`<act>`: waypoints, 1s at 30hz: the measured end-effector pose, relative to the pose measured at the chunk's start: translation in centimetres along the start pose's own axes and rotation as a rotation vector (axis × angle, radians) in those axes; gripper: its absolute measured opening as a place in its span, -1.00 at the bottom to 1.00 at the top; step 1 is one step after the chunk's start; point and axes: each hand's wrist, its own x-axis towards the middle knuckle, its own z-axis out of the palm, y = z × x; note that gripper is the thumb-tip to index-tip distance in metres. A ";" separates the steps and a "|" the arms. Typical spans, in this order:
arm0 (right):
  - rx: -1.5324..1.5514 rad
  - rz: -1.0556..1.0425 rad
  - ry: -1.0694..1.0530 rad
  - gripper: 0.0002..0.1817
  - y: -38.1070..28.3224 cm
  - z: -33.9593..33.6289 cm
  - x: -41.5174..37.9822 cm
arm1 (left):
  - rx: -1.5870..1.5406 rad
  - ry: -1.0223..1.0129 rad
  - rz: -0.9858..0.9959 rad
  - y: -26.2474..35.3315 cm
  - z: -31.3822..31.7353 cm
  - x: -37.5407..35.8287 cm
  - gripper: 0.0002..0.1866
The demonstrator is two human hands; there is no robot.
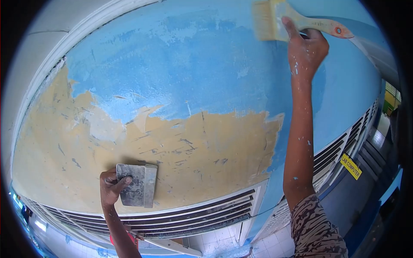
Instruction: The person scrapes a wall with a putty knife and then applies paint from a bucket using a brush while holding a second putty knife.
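Note:
My right hand (307,53) is raised high at the upper right, its fingers closed around a wide paintbrush (320,25). The brush's pale bristles point left, right at the blue painted wall (172,64). Lower down, my left hand (111,188) grips a broad scraper (132,185), thumb pressed on its dark, smeared face. The scraper's lighter edge strip faces right, over a bare tan patch (206,155) of the wall. Blue paint there ends in a ragged line, with scratches and dark flecks below it. Specks of paint dot my right hand and forearm.
White louvred vents (193,215) run along under the tan patch. A white trim (47,56) borders the wall on the left. At the right hangs a yellow "LAB COMPUTER" sign (351,166). Pale floor tiles (215,241) show at the bottom.

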 end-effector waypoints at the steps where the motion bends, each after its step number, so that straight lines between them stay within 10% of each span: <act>1: 0.006 -0.009 0.006 -0.69 0.1 0.4 -0.5 | -0.022 0.020 -0.003 0.0 0.2 0.1 -0.86; 6: -0.167 -0.676 -0.252 -0.82 -11.0 5.1 -11.9 | 0.074 -0.066 -0.025 -1.4 -0.9 -0.2 -0.81; 9: 0.349 -0.696 -0.406 -0.75 -13.9 3.5 -14.8 | 0.219 0.077 0.133 -2.5 -0.8 0.1 -0.80; 11: 0.786 -0.180 -0.673 -0.79 -13.0 1.8 -14.2 | 0.087 -0.004 0.062 -1.1 -0.2 0.2 -0.79; 13: 0.592 -0.051 -0.458 -0.87 -5.6 2.1 -14.0 | 0.093 -0.010 0.037 -2.3 -1.0 0.0 -0.80; 15: 0.500 0.517 -0.340 -0.66 1.1 -1.7 -11.7 | 0.107 -0.005 0.021 -3.1 -1.6 -0.2 -0.82; 18: 0.355 0.259 0.195 -0.80 10.0 -8.1 -8.2 | 0.109 -0.009 0.076 -3.0 -1.6 -0.1 -0.82; 21: -0.228 0.268 0.274 -0.84 12.1 -12.9 -8.7 | 0.137 -0.033 0.020 -4.0 -3.0 -0.3 -0.85; 23: -0.381 -0.161 0.203 -0.88 12.0 -12.4 -11.2 | 0.143 -0.023 0.065 -2.8 -1.7 -0.1 -0.84; 26: -0.318 -0.189 -0.302 -0.77 4.4 -12.2 -19.0 | 0.098 0.032 0.014 -3.4 -1.5 -0.3 -0.82; 28: 0.408 -0.304 -0.546 -0.78 0.4 -12.1 -19.6 | 0.104 0.021 0.049 -4.1 -1.7 -0.4 -0.82; 30: 0.117 -0.102 -1.034 -0.83 -0.2 -13.7 -19.0 | 0.114 0.017 0.085 -4.4 -1.4 -0.2 -0.82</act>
